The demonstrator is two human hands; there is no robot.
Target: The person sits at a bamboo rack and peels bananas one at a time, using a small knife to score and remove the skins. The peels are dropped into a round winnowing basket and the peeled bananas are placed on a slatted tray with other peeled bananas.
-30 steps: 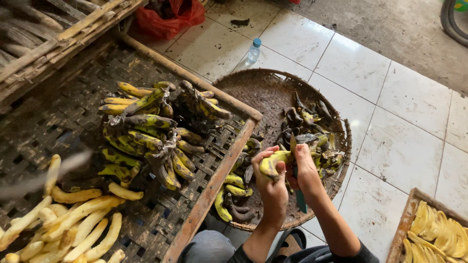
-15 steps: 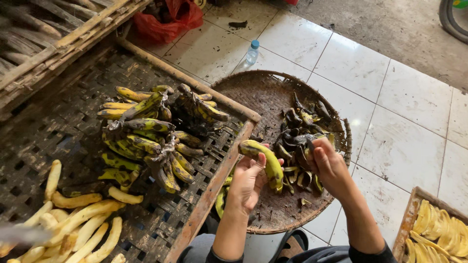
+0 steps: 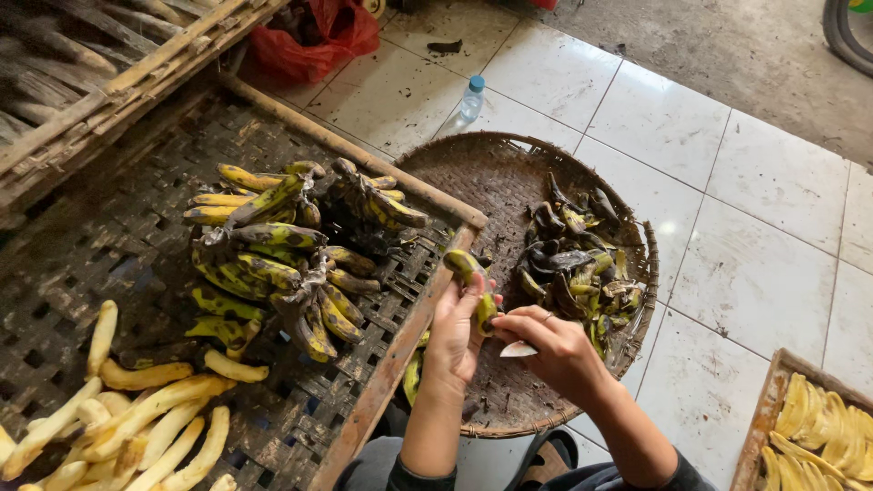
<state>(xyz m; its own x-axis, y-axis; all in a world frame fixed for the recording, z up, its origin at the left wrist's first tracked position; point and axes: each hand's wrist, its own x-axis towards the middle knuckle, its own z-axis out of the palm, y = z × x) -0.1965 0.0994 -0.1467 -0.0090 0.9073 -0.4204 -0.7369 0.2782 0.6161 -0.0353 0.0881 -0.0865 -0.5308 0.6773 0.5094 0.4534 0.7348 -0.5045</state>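
Since half a second ago, the two hands have drawn together: the right hand (image 3: 550,350), which was out over the peel heap, is now back beside the left hand (image 3: 455,332), with a small pale blade (image 3: 519,349) pinched in its fingers and aimed at the fruit. The left hand is wrapped around an unpeeled green-black banana (image 3: 471,284), held upright so that its tip sticks out at 12 o'clock, probably to give the blade a free end to start on.

Both hands work above the round woven tray (image 3: 482,182), so whatever falls lands in it. At 2 o'clock from the hands lies the heap of dark peels (image 3: 573,264), within easy tossing reach of the right hand.

At 10 o'clock from the hands, across the wooden rail of the mesh drying rack (image 3: 109,236), sit the bunches of unpeeled bananas (image 3: 291,245), close enough for the left hand to pick from. At 8 o'clock, peeled pale bananas (image 3: 136,409) lie spread on the mesh. A wooden box of peeled fruit (image 3: 818,427) sits at 4 o'clock.

Farther off, at 12 o'clock, a plastic bottle (image 3: 471,98) stands on the tiled floor (image 3: 727,182), and beyond it lies a red bag (image 3: 318,41).
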